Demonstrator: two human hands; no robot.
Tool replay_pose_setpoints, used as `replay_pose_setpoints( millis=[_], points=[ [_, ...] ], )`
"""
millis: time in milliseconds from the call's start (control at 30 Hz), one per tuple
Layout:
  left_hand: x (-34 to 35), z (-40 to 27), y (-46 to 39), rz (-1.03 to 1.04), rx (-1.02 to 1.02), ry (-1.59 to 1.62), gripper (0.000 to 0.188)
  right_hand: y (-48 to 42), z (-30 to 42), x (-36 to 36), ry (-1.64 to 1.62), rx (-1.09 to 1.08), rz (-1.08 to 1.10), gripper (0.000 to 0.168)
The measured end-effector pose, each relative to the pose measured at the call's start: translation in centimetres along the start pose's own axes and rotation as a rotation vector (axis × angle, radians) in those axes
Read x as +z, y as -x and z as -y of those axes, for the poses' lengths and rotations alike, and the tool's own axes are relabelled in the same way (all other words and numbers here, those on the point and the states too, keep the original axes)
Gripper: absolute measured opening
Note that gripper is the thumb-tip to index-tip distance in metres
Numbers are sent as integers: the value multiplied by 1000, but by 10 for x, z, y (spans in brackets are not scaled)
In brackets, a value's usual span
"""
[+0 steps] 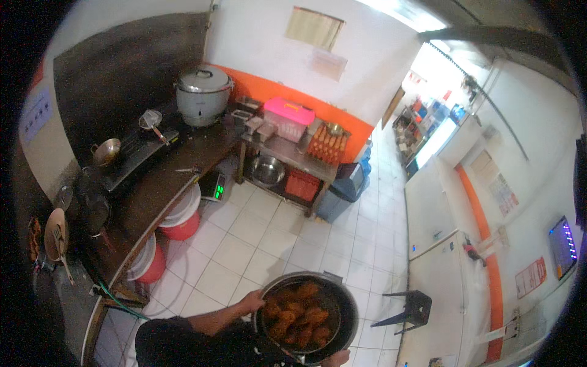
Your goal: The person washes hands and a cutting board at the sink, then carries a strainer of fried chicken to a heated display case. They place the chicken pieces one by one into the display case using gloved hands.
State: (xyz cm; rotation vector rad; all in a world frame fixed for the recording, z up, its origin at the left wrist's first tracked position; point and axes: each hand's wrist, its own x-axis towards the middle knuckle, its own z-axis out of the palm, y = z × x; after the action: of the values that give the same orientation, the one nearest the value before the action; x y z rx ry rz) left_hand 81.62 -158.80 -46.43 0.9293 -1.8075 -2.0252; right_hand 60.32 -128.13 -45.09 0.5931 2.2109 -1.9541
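A round dark metal pot (349, 316) is held out in front of my body, over the tiled floor. Several browned fried pieces, which look like chicken (300, 316), lie inside it within a thin inner ring. My left hand (251, 303) grips the pot's side at the left, its arm coming out of a dark sleeve. At the lower right of the pot, my right hand (337, 358) holds the near side and is partly cut off by the picture's bottom edge.
A long dark counter (153, 183) on the left carries a rice cooker (202, 98), a wok (107, 152) and a strainer. Red buckets (183, 225) stand below. Ahead, a steel table (316, 164) bears an egg tray (326, 146). A dark stool (415, 309) stands right, by white freezers (431, 206).
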Motion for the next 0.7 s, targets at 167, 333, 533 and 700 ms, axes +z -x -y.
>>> replay_pose_setpoints(
  millis=[167, 333, 533, 700],
  points=[
    [79, -67, -146, 133, -132, -30, 51, -108, 55, 30, -171, 26, 7, 32],
    [163, -119, -281, 97, -22, 51, 43, -277, 128, 99, -178, 110, 68, 37],
    [236, -178, -428, -100, -129, -10, 40, -463, 199, 198, -231, 198, -11, 32],
    [289, -182, -556, -176, -146, 238, 40, -594, 246, 284, -62, 167, 7, 33]
  ],
)
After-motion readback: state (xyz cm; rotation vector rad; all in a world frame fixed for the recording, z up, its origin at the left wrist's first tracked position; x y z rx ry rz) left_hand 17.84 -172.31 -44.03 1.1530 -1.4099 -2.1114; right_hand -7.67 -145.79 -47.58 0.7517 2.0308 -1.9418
